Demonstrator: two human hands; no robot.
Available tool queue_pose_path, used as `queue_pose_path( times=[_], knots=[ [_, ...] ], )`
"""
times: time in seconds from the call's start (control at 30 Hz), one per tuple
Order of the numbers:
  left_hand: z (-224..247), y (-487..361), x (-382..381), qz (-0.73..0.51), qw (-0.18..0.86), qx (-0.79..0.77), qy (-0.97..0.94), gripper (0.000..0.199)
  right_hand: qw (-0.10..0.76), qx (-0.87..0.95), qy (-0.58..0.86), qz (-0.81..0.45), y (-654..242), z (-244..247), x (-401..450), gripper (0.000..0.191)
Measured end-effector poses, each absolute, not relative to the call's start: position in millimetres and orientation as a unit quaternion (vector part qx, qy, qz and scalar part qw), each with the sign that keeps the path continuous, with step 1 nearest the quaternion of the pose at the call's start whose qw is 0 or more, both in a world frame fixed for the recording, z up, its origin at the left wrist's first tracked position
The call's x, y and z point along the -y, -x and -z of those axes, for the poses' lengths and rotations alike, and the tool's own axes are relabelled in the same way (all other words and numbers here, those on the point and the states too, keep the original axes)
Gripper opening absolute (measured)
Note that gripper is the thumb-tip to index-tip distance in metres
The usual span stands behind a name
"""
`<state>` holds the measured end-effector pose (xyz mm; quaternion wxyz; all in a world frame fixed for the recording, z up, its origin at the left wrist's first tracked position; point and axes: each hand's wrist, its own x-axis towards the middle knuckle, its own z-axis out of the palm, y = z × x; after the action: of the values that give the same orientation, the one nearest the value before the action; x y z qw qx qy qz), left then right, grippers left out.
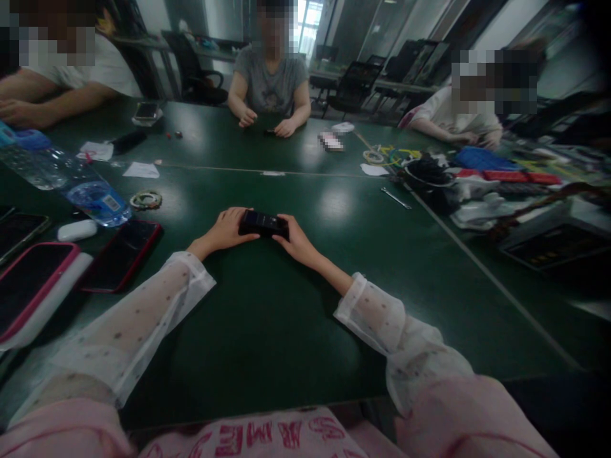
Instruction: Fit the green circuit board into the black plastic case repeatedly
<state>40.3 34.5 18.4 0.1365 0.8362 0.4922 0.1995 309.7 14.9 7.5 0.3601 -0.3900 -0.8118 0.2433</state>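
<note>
A small black device with a lit screen (261, 222) rests at the middle of the dark green table (267, 318). My left hand (230, 229) closes round its left end, thumb along the near edge and fingers behind. At the other end my right hand (298, 242) grips it the same way, thumb and fingers on either side. Sheer white dotted sleeves cover both forearms, which lie on or just over the tabletop. The underside of the device is hidden.
On the left lie a water bottle (98, 202), a red-edged phone (123, 256), a pink-cased phone (35, 286) and a coil of wire (146, 200). To the right are a wrench (396, 198), tangled cables (432, 175) and a dark box (556, 242). Three people sit around the table.
</note>
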Motion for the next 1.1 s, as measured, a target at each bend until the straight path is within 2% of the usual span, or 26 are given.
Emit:
queue_pose_path(
  times=[0.4, 1.1],
  knots=[
    [-17, -40, -35, -0.214, 0.124, -0.476, -0.844, 0.088, 0.372, 0.805, 0.388, -0.252, -313, 2, -19, 0.056],
    [-17, -40, -39, -0.211, 0.137, -0.488, -0.836, 0.084, 0.369, 0.787, 0.396, -0.297, -312, -14, -11, 0.052]
  ],
)
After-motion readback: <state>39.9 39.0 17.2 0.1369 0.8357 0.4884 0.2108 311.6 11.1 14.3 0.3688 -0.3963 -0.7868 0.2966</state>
